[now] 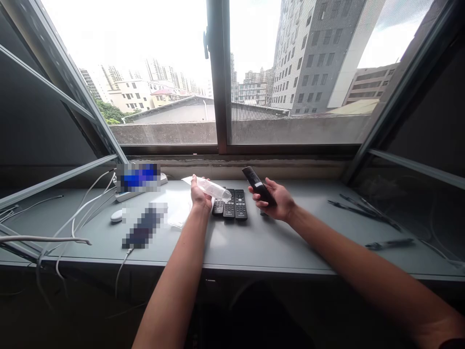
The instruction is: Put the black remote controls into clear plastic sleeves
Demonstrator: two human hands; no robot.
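My left hand (200,194) grips a translucent white plastic sleeve (215,188), whose rounded open end points right above the desk. In my right hand (279,199) is a black remote control (258,185), tilted with its back and a small white label facing me. Between the hands, several black remote controls (240,206) lie side by side on the desk, buttons up; the sleeve partly covers them. Under my right hand the edge of another small object shows, mostly hidden. A pile of thin white plastic sleeves (178,213) lies beside my left wrist.
The grey desk (290,247) runs below a window. At left are a power strip (127,194), white cables (74,218), a small white oval object (116,216) and a blurred-out dark device (143,230). Dark pen-like items (388,244) lie at right. Metal frames (109,135) flank the desk.
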